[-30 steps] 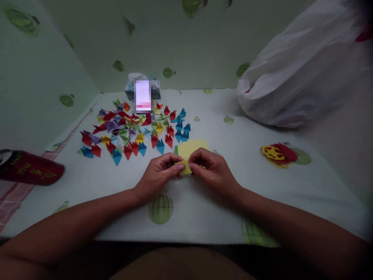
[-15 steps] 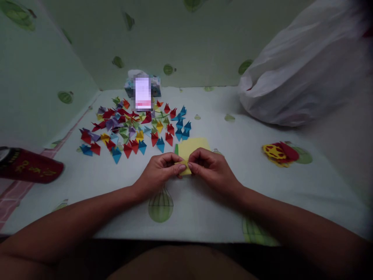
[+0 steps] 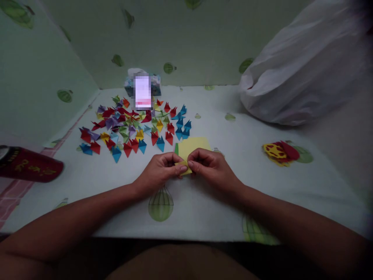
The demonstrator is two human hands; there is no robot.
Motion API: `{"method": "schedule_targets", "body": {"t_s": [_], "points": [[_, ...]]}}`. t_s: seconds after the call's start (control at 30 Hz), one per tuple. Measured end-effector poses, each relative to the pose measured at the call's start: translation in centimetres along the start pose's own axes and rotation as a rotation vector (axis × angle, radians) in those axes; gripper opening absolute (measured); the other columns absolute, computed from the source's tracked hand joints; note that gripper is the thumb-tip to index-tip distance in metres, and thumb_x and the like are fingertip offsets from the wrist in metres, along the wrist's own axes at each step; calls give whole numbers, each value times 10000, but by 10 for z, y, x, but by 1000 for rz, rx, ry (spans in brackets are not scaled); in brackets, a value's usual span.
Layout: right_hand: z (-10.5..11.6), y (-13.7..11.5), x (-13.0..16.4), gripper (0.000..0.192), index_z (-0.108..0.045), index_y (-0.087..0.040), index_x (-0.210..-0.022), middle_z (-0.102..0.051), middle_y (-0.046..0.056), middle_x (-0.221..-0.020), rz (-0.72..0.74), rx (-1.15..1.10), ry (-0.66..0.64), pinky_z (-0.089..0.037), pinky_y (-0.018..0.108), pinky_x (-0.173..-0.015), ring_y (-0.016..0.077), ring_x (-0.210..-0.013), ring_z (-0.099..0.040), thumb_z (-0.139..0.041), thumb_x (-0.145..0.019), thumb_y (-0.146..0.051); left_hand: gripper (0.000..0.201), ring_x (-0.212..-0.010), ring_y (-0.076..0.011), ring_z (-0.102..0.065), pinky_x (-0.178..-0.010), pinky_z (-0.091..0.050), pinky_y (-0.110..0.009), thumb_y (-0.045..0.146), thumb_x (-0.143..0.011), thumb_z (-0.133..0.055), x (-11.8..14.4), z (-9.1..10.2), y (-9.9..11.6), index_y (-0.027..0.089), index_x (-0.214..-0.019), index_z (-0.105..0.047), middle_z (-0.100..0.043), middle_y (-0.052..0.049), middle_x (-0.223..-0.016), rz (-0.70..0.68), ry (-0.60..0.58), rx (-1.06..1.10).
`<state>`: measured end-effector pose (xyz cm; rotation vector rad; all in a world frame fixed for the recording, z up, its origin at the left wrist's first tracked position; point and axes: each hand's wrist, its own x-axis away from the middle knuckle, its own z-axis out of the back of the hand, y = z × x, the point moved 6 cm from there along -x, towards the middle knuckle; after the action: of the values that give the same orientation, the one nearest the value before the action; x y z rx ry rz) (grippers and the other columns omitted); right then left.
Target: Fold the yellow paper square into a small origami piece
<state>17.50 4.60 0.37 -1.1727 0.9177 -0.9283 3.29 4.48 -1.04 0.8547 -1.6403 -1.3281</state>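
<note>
**Pinching a yellow paper piece at the middle of the desk**

Spreading under everything you see is the desk (image 3: 262,194), covered in a pale cloth printed with green balloons and walled on the left and at the back by the same pattern. The biggest thing on it is the white plastic bag (image 3: 303,74), slumped at the far right corner. On the left edge a dark red can (image 3: 29,169) lies on its side. Ahead and to the left of your hands, a pile of folded paper triangles (image 3: 136,126) in red, blue, yellow, green and purple fans out across the cloth. Just past your knuckles lies a flat yellow sheet (image 3: 192,146). Well to the right sits a small red and yellow patch (image 3: 279,152); you cannot tell what it is.

Your left hand (image 3: 159,173) and your right hand (image 3: 212,169) meet just above the desk at its middle, thumbs nearly touching. The fingers of both are pressed together on a small folded yellow paper piece (image 3: 184,166), pinching it from either side, with only its near corner showing between them.
</note>
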Motion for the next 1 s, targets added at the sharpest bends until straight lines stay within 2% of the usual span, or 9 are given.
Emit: {"method": "schedule_targets", "body": {"t_s": [0.27,0.43,0.6,0.73,1.0], "points": [[-3,-3,0,236,-595,-166,-738,-597,-5,-654,29,29,-47,-422,267,-635,121,-631,-535,-549,-926,-300,178,-692,-124,-534,-650,-410,-259,295,-787,-704,1,1,5,142,-757,-617,-621,-12,-743,-93,25,-198],[-2,-5,0,147,-602,-163,-746,-585,-5,-700,85,129,-24,-389,251,-597,117,-646,-508,-632,-860,-250,177,-712,-132,-531,-655,-408,-265,312,-799,-689,2,3,6,143,-793,-637,-613,-16,-780,-135,54,-333],[3,-7,1,141,-587,-170,-742,-577,-11,-668,120,170,52,-401,259,-600,119,-621,-515,-592,-878,-208,207,-636,-101,-491,-604,-374,-235,346,-821,-688,0,1,1,145,-817,-641,-566,22,-690,-50,-10,-202],[6,-5,1,132,-570,-177,-752,-576,-22,-632,95,132,85,-409,257,-586,116,-589,-514,-590,-877,-216,223,-591,-86,-488,-588,-377,-227,334,-813,-692,-1,-1,0,140,-739,-612,-567,29,-650,19,-10,-83],[0,1,-1,161,-605,-166,-747,-601,-5,-628,14,140,-3,-413,267,-584,128,-587,-539,-578,-880,-252,230,-576,-75,-475,-563,-361,-214,331,-791,-713,-1,0,1,133,-716,-623,-557,36,-628,-15,-3,-113]]}}
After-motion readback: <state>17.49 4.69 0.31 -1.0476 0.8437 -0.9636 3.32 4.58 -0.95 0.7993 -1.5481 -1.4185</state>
